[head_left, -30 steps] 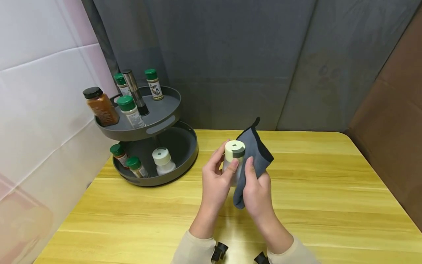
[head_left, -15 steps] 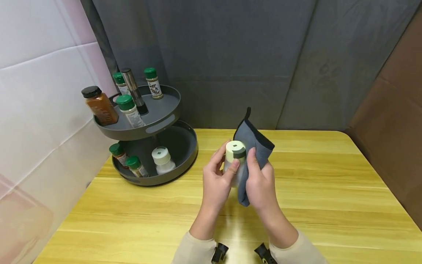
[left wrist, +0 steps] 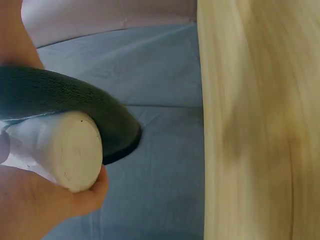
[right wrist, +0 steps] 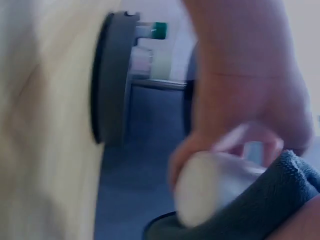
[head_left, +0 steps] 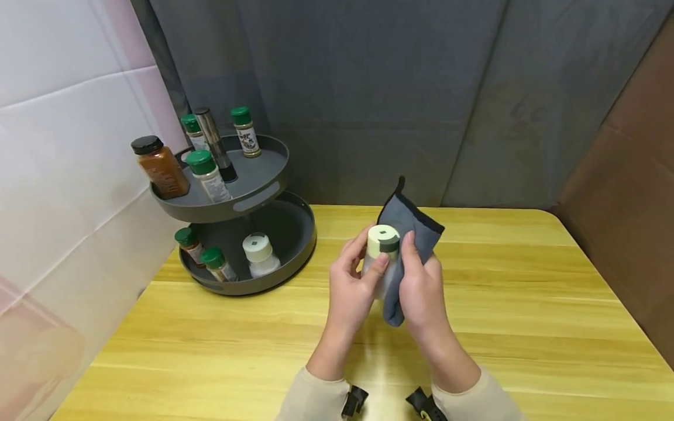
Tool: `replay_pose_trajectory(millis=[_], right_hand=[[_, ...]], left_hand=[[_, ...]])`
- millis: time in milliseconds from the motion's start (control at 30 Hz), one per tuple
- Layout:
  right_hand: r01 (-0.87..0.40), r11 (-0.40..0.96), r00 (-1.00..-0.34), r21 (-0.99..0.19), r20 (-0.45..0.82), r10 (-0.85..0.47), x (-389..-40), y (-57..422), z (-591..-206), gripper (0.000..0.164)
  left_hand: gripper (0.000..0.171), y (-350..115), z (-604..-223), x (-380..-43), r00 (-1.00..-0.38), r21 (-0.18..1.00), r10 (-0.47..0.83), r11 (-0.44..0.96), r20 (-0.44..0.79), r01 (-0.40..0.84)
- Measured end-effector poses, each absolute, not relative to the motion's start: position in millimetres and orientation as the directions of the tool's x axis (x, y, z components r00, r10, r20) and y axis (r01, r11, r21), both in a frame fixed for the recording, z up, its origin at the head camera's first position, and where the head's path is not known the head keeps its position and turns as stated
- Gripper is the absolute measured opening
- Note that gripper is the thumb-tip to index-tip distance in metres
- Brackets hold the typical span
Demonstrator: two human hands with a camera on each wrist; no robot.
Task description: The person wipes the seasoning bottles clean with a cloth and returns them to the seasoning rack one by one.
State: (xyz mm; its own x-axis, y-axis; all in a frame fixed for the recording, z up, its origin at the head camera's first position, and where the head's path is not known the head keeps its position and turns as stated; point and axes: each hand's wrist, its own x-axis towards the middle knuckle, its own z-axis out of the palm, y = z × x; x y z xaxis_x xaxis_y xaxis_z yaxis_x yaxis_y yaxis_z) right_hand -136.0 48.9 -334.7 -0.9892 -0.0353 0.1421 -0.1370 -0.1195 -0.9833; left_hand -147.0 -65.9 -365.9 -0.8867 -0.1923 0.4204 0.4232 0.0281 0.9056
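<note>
My left hand [head_left: 350,286] grips a clear seasoning shaker [head_left: 382,241] with a cream lid and a dark patch on the lid's side. The shaker is held upright above the table, its round base [left wrist: 79,152] facing the left wrist camera. With thumb and fingers, my right hand [head_left: 423,286] pinches a grey cloth [head_left: 408,217] edged in black with a hanging loop. That cloth lies against the shaker's right side and covers part of its body. The right wrist view also catches the shaker [right wrist: 200,187] between my left fingers and the cloth [right wrist: 260,205].
A two-tier grey rack [head_left: 263,204] stands at the back left of the wooden table [head_left: 526,304]. Its upper tier bears a brown jar [head_left: 163,172], a steel grinder [head_left: 215,146] and green-capped bottles. Below are green-capped bottles and a white shaker [head_left: 260,257]. A grey curtain [head_left: 368,105] hangs behind.
Both hands, the shaker and the cloth have shifted slightly right. Over the second, the cloth rose along the shaker's side, then dipped a little.
</note>
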Motion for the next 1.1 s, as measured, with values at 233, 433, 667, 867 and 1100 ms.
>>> replay_pose_trajectory(millis=[233,433,667,867,1100], right_hand=[[-0.11,-0.049,-0.991,-0.993,0.113,-0.065,-137,43,-366,0.055],[0.027,-0.134,-0.993,-0.991,-0.011,-0.117,-146,50,-354,0.062],[-0.181,-0.083,-0.981,-0.98,0.186,-0.06,-137,49,-347,0.056],[0.051,-0.078,-0.997,-0.996,-0.046,-0.069,-137,50,-355,0.064],[-0.094,-0.135,-0.995,-0.986,0.097,-0.016,-132,51,-336,0.06]], left_hand=[[0.052,-70,-363,-148,-0.89,0.914,-0.246,-0.029,0.385,0.404],[0.052,-70,-363,-150,-0.885,0.91,-0.236,-0.004,0.401,0.414],[0.052,-66,-363,-147,-0.897,0.921,-0.225,0.005,0.38,0.389],[0.051,-67,-362,-147,-0.893,0.917,-0.227,-0.004,0.388,0.399],[0.045,-62,-367,-146,-0.883,0.911,-0.249,-0.005,0.399,0.413]])
